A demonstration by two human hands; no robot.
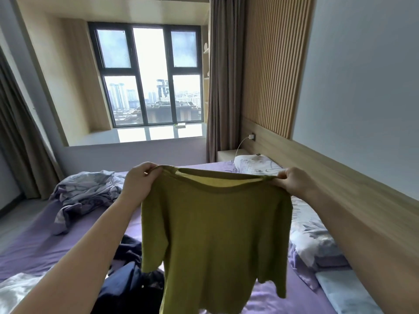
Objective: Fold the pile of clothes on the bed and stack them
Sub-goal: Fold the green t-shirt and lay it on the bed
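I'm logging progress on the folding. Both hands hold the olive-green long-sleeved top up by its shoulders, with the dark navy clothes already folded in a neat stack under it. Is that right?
Not quite. The head view shows the dark navy clothes lying in a crumpled, unfolded heap on the purple bed sheet. The rest stands: the left hand and right hand hold the olive-green long-sleeved top up by its shoulders.
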